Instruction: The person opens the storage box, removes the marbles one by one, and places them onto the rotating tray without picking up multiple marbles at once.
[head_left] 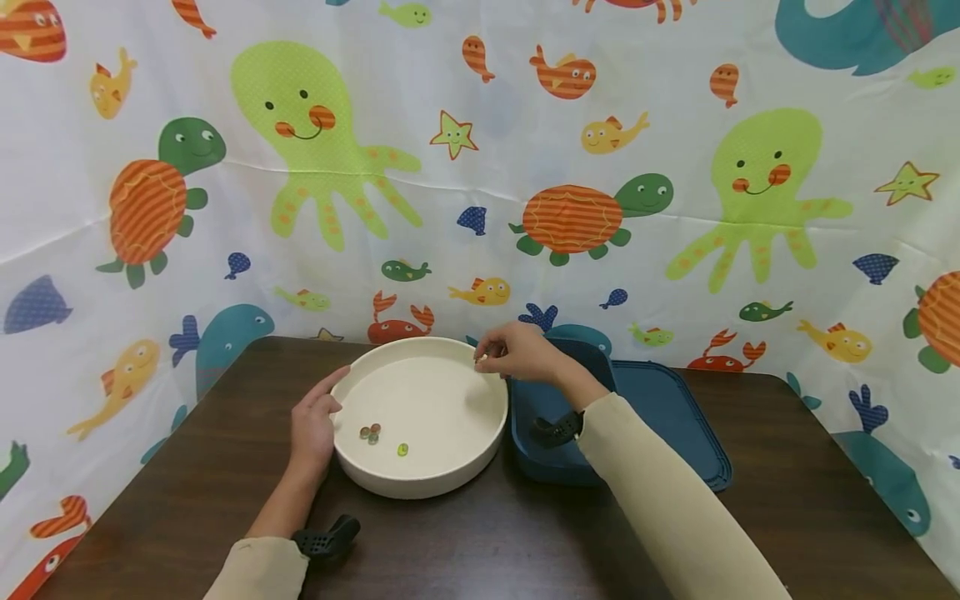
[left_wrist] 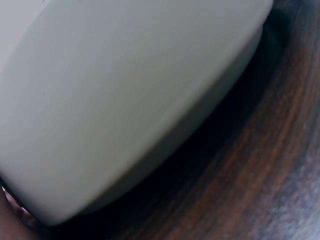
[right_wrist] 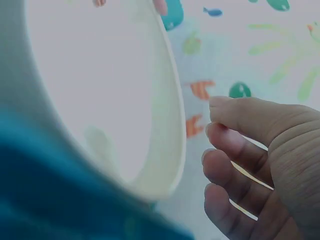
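A round cream tray (head_left: 420, 483) with a raised rim lies on the dark wooden table. My left hand (head_left: 312, 425) holds its left rim, the thumb reaching over the edge. Inside lie several small round glassy pieces (head_left: 373, 438), clustered at the lower left, and a yellow-green one (head_left: 402, 449) apart from them. Above the tray's far right rim, my right hand (head_left: 517, 354) pinches a tiny pale piece between thumb and index finger; the fingertips mostly hide it. In the right wrist view, the other fingers (right_wrist: 220, 167) of that hand are loosely bent.
Right of the tray stands a deep blue bin (head_left: 551, 471), partly beneath my right forearm. A flat blue lid or tray (head_left: 660, 408) lies beside it. Behind the table hangs a white curtain (head_left: 480, 167) printed with sea animals.
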